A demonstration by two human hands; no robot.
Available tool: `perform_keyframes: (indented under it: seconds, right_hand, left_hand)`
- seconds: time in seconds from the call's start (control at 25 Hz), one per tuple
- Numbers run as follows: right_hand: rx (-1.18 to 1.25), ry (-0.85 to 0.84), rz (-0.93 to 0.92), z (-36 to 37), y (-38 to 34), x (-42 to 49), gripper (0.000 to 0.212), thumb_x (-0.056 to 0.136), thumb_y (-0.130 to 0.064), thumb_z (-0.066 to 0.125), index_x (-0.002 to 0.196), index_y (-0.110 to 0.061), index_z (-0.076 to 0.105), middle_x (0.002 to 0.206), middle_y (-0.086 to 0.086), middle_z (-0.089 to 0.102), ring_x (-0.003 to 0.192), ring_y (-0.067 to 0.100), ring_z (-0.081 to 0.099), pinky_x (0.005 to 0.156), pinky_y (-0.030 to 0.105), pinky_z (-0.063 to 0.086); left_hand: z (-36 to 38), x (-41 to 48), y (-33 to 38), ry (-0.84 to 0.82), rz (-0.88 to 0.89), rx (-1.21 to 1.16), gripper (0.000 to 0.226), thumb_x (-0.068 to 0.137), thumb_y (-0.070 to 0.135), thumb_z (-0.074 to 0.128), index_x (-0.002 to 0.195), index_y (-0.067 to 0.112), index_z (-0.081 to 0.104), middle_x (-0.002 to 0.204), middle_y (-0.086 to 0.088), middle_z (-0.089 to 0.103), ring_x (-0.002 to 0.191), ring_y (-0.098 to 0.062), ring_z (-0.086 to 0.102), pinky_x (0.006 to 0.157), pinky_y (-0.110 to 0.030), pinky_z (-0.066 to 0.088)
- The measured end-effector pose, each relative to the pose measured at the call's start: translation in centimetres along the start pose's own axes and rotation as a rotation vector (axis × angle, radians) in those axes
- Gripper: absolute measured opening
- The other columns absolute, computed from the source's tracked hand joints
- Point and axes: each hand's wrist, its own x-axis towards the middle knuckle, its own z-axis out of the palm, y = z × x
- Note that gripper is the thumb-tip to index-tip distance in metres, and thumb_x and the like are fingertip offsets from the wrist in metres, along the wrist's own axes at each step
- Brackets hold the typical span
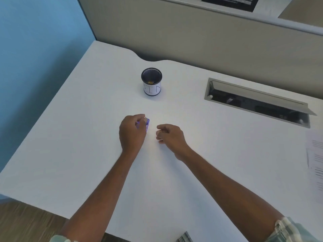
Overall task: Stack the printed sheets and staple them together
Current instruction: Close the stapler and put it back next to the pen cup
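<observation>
My left hand (132, 131) is closed around a small purple stapler (147, 123) at the middle of the white desk (87, 137); only the stapler's tip shows past my fingers. My right hand (170, 137) rests beside it, a short gap to the right, with fingers curled and nothing visible in them. Printed sheets (315, 165) lie at the far right edge of the desk, partly cut off by the frame and well away from both hands.
A black mesh cup (151, 81) with a white paper label stands beyond my hands. An open cable tray (257, 103) is set into the desk at the right. A grey partition (192, 32) closes the back; the desk's left edge borders a blue wall.
</observation>
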Motion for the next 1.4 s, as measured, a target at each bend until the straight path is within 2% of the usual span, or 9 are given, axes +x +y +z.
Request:
perform_keyframes:
  seconds: [0.36, 0.48, 0.6, 0.72, 0.8, 0.96, 1.2, 1.28, 1.4]
  right_hand:
    - [-0.048, 0.235, 0.034, -15.7, 4.1, -3.7, 0.012, 0.096, -0.009, 0.074, 0.105, -0.013, 0.082, 0.094, 0.007, 0.083, 0.081, 0.025, 0.08, 0.076, 0.026, 0.067]
    - [-0.212, 0.328, 0.002, -19.7, 5.6, -3.7, 0.013, 0.098, -0.008, 0.07, 0.101, -0.011, 0.082, 0.093, 0.003, 0.082, 0.073, 0.014, 0.073, 0.077, 0.027, 0.065]
    - [-0.51, 0.329, -0.111, -21.4, 6.9, -3.3, 0.02, 0.102, -0.006, 0.065, 0.11, -0.008, 0.083, 0.106, -0.001, 0.079, 0.093, 0.013, 0.07, 0.088, 0.025, 0.054]
    - [-0.726, 0.259, -0.221, -21.6, 7.5, -2.6, 0.029, 0.103, -0.003, 0.056, 0.118, -0.01, 0.081, 0.114, 0.005, 0.077, 0.106, 0.023, 0.07, 0.089, 0.03, 0.052]
    - [-0.857, 0.188, -0.269, -21.5, 7.5, -2.5, 0.035, 0.104, -0.004, 0.052, 0.124, -0.013, 0.079, 0.114, 0.006, 0.074, 0.105, 0.028, 0.068, 0.086, 0.04, 0.056]
    - [-1.012, 0.094, -0.356, -22.0, 7.4, -2.4, 0.04, 0.105, -0.002, 0.052, 0.131, -0.018, 0.076, 0.111, 0.005, 0.066, 0.103, 0.029, 0.064, 0.077, 0.044, 0.058]
    - [-1.004, 0.094, -0.414, -22.3, 9.0, -3.2, 0.043, 0.099, 0.007, 0.055, 0.126, -0.015, 0.08, 0.105, 0.007, 0.067, 0.098, 0.03, 0.062, 0.071, 0.046, 0.057]
    - [-0.928, 0.086, -0.403, -22.4, 9.6, -3.6, 0.042, 0.099, 0.006, 0.055, 0.122, -0.016, 0.082, 0.101, 0.006, 0.068, 0.095, 0.029, 0.064, 0.074, 0.04, 0.055]
    - [-0.738, 0.139, -0.273, -22.8, 9.6, -3.8, 0.038, 0.101, 0.0, 0.058, 0.126, -0.017, 0.081, 0.095, -0.001, 0.065, 0.091, 0.016, 0.061, 0.074, 0.008, 0.042]
  left_hand:
    - [10.4, -10.7, 3.6, -0.461, 0.016, -0.073, 0.015, 0.097, 0.021, 0.072, 0.102, 0.025, 0.085, 0.091, 0.012, 0.084, 0.087, -0.008, 0.079, 0.086, -0.039, 0.066]
    - [13.0, -12.9, 4.1, -0.515, 0.074, 0.013, 0.015, 0.096, 0.023, 0.075, 0.107, 0.023, 0.086, 0.105, 0.009, 0.085, 0.096, -0.01, 0.078, 0.091, -0.038, 0.064]
    - [14.5, -14.0, 4.6, -0.577, 0.11, 0.11, 0.02, 0.095, 0.023, 0.075, 0.113, 0.022, 0.084, 0.106, 0.003, 0.08, 0.099, -0.017, 0.074, 0.09, -0.037, 0.061]
    - [15.5, -14.3, 4.5, -0.611, 0.153, 0.159, 0.003, 0.092, 0.021, 0.074, 0.09, 0.019, 0.077, 0.084, 0.004, 0.068, 0.084, -0.019, 0.064, 0.077, -0.035, 0.054]
    - [15.8, -14.3, 4.2, -0.611, 0.198, 0.195, 0.011, 0.091, 0.021, 0.074, 0.082, 0.019, 0.069, 0.078, 0.005, 0.06, 0.079, -0.019, 0.058, 0.072, -0.033, 0.048]
    - [16.1, -14.4, 3.5, -0.59, 0.216, 0.164, 0.015, 0.093, 0.021, 0.076, 0.106, 0.021, 0.082, 0.086, 0.001, 0.068, 0.085, -0.019, 0.064, 0.079, -0.033, 0.053]
    - [16.5, -14.5, 3.1, -0.525, 0.188, 0.099, 0.02, 0.091, 0.022, 0.081, 0.111, 0.021, 0.083, 0.087, 0.007, 0.072, 0.085, -0.011, 0.065, 0.083, -0.027, 0.054]
    - [16.7, -14.7, 3.3, -0.503, 0.165, 0.073, 0.019, 0.089, 0.022, 0.082, 0.109, 0.021, 0.083, 0.086, 0.008, 0.072, 0.083, -0.009, 0.066, 0.083, -0.025, 0.054]
    - [16.8, -14.8, 3.6, -0.473, 0.128, 0.028, 0.015, 0.087, 0.02, 0.083, 0.102, 0.021, 0.082, 0.085, 0.007, 0.073, 0.081, -0.011, 0.068, 0.082, -0.029, 0.057]
